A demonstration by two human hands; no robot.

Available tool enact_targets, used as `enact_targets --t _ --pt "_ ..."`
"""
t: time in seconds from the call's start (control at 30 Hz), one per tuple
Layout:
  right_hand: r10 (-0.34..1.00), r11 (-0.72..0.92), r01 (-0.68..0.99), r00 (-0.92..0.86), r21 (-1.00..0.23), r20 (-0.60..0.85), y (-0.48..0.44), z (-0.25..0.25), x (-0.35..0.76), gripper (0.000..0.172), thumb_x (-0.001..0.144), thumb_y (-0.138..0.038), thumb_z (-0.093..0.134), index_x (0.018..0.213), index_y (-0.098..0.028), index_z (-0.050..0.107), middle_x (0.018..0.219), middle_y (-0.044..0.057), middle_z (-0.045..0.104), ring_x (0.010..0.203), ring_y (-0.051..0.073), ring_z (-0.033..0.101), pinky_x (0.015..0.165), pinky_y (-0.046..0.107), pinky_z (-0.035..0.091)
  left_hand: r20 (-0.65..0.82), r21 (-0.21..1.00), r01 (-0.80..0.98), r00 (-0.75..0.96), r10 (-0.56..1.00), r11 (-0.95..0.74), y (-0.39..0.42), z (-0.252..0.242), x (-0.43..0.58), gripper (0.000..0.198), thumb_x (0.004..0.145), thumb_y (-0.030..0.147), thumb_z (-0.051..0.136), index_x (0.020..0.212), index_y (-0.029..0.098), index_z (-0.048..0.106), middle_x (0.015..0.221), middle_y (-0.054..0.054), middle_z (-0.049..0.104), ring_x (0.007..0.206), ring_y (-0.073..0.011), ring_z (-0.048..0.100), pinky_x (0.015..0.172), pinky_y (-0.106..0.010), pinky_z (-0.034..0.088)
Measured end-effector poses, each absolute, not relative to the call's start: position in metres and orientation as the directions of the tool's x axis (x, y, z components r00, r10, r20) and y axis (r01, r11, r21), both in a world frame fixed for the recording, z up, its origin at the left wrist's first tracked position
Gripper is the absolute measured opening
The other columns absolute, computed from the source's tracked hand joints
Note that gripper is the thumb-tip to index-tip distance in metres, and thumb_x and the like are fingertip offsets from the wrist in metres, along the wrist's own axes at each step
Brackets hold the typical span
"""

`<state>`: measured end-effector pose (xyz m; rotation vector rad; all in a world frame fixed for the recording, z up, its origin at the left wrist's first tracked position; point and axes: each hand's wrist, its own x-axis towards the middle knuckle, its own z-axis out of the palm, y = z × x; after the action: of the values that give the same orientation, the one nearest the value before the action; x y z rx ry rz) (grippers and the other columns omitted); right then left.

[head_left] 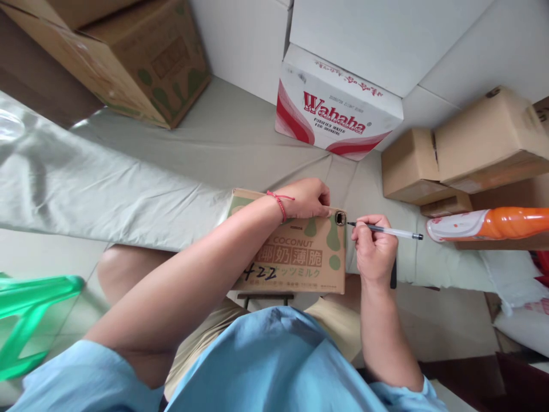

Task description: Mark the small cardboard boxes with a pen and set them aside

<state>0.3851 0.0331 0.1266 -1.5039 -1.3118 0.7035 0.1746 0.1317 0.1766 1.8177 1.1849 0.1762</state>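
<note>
A brown cardboard box [330, 280] printed "COCONUT", with green shapes and a handwritten "422", sits in front of me at the edge of the cloth-covered surface. In its far right corner is a small round hole [340, 218] with a dark rim. My left hand [305, 197], a red string bracelet at the wrist, grips the box's far edge with bent fingers just left of the hole. My right hand [376, 249] pinches a clear pen [401, 232] with a black tip section. The pen's tip points left, very near the hole; I cannot tell whether it touches the box.
A white and red Wahaha carton [334, 114] stands against the wall. Brown cartons [150, 63] are at the far left, and more boxes [467, 154] at the right beside an orange bottle [510, 223]. A green plastic stool [38, 292] is at lower left.
</note>
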Motion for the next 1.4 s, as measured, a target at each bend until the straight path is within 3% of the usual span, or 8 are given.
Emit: enact_targets --t 0.57,0.9,1.17,1.4 --pt "0.952 0.087 0.362 0.243 -0.928 0.184 0.040 0.126 0.389 0.010 0.091 -0.031 0.067 0.092 -0.022 0.063 0.062 -0.006 0.059 0.051 0.011 0.052 0.050 0.022 0.038 -0.333 0.766 0.635 0.528 0.781 -0.103 0.132 0.174 0.174 0.011 0.088 0.024 0.073 0.094 0.017 0.078 0.091 -0.004 0.082 0.080 -0.0168 0.070 0.070 -0.027 0.046" --pt "0.952 0.107 0.368 0.230 -0.924 0.202 0.049 0.126 0.389 0.023 0.095 -0.044 0.069 0.094 -0.022 0.062 0.065 -0.005 0.061 0.051 0.010 0.052 0.051 0.022 0.040 -0.343 0.760 0.643 0.519 0.783 -0.093 0.132 0.175 0.175 0.010 0.089 0.023 0.074 0.096 0.016 0.078 0.093 -0.004 0.082 0.082 -0.0165 0.070 0.070 -0.026 0.045" --pt "0.951 0.106 0.432 0.219 -0.896 0.218 0.048 0.129 0.389 0.011 0.094 -0.033 0.067 0.091 -0.022 0.064 0.063 -0.006 0.060 0.053 0.011 0.053 0.052 0.023 0.040 -0.338 0.766 0.635 0.527 0.780 -0.097 0.132 0.173 0.175 0.011 0.090 0.023 0.075 0.097 0.016 0.079 0.093 -0.004 0.082 0.082 -0.0168 0.070 0.069 -0.026 0.046" --pt "0.972 0.132 0.374 0.134 -0.918 0.194 0.056 0.130 0.381 0.016 0.098 -0.037 0.069 0.097 -0.022 0.065 0.069 -0.005 0.063 0.055 0.010 0.054 0.054 0.022 0.042 -0.347 0.763 0.641 0.510 0.787 -0.079 0.132 0.176 0.175 0.010 0.088 0.023 0.075 0.095 0.017 0.078 0.092 -0.004 0.082 0.082 -0.0168 0.070 0.069 -0.026 0.045"
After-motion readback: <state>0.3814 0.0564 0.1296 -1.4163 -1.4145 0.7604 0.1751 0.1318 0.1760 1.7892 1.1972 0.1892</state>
